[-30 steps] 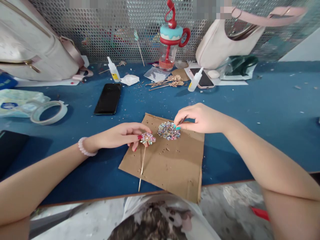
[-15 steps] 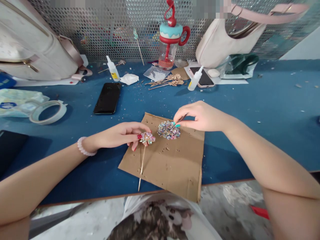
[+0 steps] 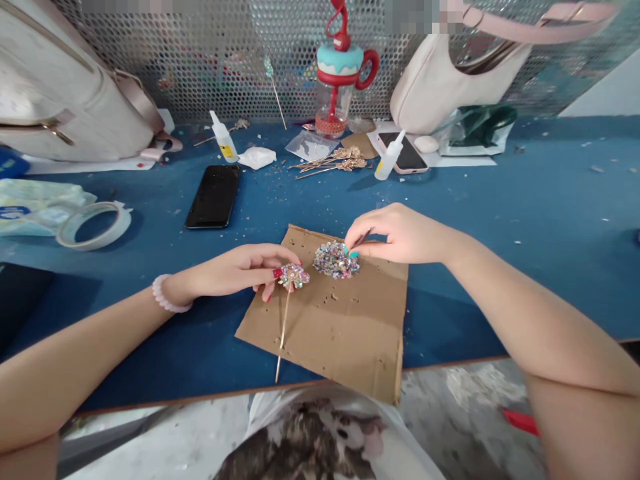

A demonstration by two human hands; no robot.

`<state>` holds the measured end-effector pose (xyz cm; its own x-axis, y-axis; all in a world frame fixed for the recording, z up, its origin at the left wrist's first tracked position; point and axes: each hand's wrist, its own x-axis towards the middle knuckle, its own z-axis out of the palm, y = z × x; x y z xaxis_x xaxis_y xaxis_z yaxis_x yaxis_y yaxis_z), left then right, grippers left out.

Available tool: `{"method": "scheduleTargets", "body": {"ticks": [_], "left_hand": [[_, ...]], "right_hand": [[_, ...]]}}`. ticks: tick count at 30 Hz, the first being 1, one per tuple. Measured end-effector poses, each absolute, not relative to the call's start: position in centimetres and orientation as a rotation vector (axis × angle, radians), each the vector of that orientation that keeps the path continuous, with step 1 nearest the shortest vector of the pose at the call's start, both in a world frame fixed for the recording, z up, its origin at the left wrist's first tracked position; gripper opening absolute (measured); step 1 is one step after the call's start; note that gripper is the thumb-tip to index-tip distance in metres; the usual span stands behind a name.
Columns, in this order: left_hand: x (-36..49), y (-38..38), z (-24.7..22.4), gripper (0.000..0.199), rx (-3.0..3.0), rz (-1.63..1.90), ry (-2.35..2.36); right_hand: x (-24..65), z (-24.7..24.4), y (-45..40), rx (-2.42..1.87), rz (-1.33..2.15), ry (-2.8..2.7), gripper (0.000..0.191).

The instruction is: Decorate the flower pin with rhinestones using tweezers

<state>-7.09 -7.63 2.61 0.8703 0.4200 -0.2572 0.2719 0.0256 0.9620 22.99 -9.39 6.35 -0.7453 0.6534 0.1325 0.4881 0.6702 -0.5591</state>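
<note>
The gem-topped stick (image 3: 285, 313) is at the fingertips of the left hand (image 3: 245, 270), over the left part of a flat piece of brown cardboard (image 3: 325, 337) on the blue table (image 3: 475, 200). The left thumb, with a red nail, and the fingers close in a light pinch around the left side of its jewelled head, so the head shows just to the right of them. From there the bare shaft slants down toward the person, passes over the near edge of the cardboard and ends just short of the table's edge; whether the shaft touches the surface beneath, I cannot tell. The right hand (image 3: 405, 233) is well apart from the stick, beyond a heap of loose gems (image 3: 330, 261) that lies on the cardboard between the two hands, just to the right of the jewelled head and a little farther from the person. Its thumb and forefinger, with turquoise nails, are pressed together on a thin dark tool (image 3: 363, 237), and the fingertips are at the right side of the heap; the tool's tip is too small to make out. Farther away are a black phone (image 3: 214, 197) beyond the left hand and, near the back, several gold sticks (image 3: 345, 161) lying together beside a white glue bottle (image 3: 389, 160).
</note>
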Motion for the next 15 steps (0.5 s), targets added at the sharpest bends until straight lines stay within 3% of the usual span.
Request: {"method": "scheduleTargets", "body": {"ticks": [15], "left_hand": [[-7.2, -7.5, 2.3, 0.029, 1.536, 0.124, 0.542]], "right_hand": [[22.7, 5.6, -9.4, -0.907, 0.566, -2.520, 0.014]]}}
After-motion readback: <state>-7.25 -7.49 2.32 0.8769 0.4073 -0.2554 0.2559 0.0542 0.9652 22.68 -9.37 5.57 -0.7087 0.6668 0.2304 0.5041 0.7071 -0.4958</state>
